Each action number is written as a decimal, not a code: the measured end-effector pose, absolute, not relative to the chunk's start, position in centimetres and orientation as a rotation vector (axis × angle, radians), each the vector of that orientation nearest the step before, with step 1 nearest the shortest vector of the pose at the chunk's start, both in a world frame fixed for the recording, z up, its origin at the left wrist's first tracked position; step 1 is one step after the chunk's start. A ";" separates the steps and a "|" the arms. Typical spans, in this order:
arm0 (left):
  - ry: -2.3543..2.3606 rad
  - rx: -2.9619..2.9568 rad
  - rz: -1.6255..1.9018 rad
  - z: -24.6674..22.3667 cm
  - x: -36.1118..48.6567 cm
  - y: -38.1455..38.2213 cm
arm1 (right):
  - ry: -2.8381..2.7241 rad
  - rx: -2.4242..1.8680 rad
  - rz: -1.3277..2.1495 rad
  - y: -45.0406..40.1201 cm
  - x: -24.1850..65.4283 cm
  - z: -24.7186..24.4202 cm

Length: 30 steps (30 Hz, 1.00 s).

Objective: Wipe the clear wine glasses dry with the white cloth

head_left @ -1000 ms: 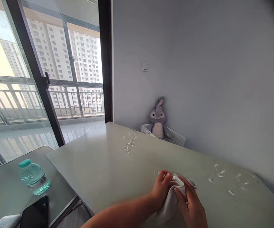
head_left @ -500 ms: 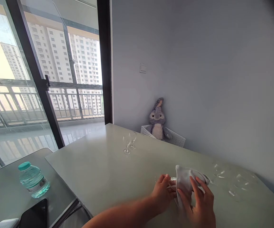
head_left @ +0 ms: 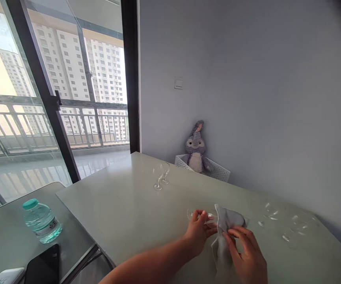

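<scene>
Near the table's front edge, my left hand (head_left: 197, 230) is closed on the stem of a clear wine glass (head_left: 189, 214), whose round foot sticks out to the left. A grey cloth (head_left: 224, 225) covers the glass's bowl and hangs down toward me. My right hand (head_left: 245, 250) pinches the cloth from the right, thumb and fingers close together. Two small stemmed glasses (head_left: 157, 185) stand upright farther back on the table. More clear glasses (head_left: 269, 215) are at the right, their outlines faint.
A plush toy (head_left: 196, 152) sits in a white perforated basket (head_left: 222, 172) behind the pale table (head_left: 123, 197). On the lower grey surface at left are a water bottle (head_left: 42, 223), a black phone (head_left: 43, 266) and a white device (head_left: 8, 275).
Both hands have shifted slightly left with the glass and cloth. My right fingers have moved down from the top of the cloth to its near side, and the glass's foot shows more clearly.
</scene>
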<state>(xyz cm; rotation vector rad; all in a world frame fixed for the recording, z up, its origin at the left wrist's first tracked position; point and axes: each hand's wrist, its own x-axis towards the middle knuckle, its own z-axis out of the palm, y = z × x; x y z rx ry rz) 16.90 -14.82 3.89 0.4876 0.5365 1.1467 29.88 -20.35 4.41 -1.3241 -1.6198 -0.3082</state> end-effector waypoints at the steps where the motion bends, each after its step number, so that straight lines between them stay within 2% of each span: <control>1: 0.551 0.492 1.156 4.0 16.8 -14.8 | -1.664 -1.327 -0.276 -20.3 30.0 4.2; 9: 0.549 0.631 1.168 4.0 16.5 -14.8 | -1.645 -1.366 -0.016 -20.8 29.4 4.6; 15: 0.550 0.766 1.214 4.2 16.4 -15.2 | -1.622 -1.425 -0.049 -20.4 29.8 4.6; 21: 0.577 0.988 1.097 4.2 15.8 -14.9 | -1.683 -1.525 0.479 -20.1 28.9 3.6; 26: 0.627 1.142 1.077 3.9 15.7 -15.1 | -1.433 -1.510 0.738 -20.3 28.0 3.7; 30: 0.497 1.251 1.188 5.3 15.3 -15.6 | -1.349 -1.355 0.554 -20.1 28.6 3.8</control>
